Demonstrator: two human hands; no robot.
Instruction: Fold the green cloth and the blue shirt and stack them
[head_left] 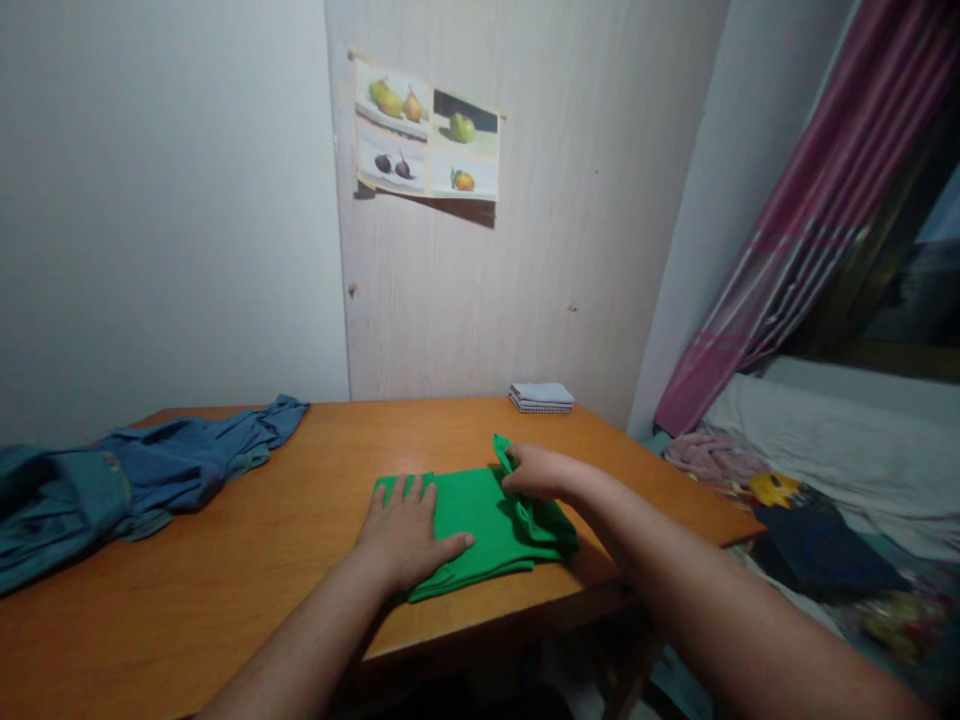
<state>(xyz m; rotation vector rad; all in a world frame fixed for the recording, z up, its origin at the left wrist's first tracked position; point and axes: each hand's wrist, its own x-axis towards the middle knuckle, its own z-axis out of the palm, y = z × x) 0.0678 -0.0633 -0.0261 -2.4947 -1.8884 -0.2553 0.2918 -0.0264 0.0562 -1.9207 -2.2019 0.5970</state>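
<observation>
A green cloth (480, 515), folded in layers, lies near the front edge of the wooden table (315, 530). My left hand (405, 530) rests flat on its left part with the fingers spread. At the right end, my right hand (532, 472) is closed on a raised edge of the same cloth, lifting that fold off the layers below. Its fingertips are partly hidden behind the fold. Whether the cloth is a garment, I cannot tell.
Blue crumpled clothing (187, 460) lies along the table's left side. A folded checked cloth (541, 397) sits at the back right. Beyond the right edge are a bed with a white cover (825, 450), a dark blue item (825, 550) and a pink curtain (795, 240).
</observation>
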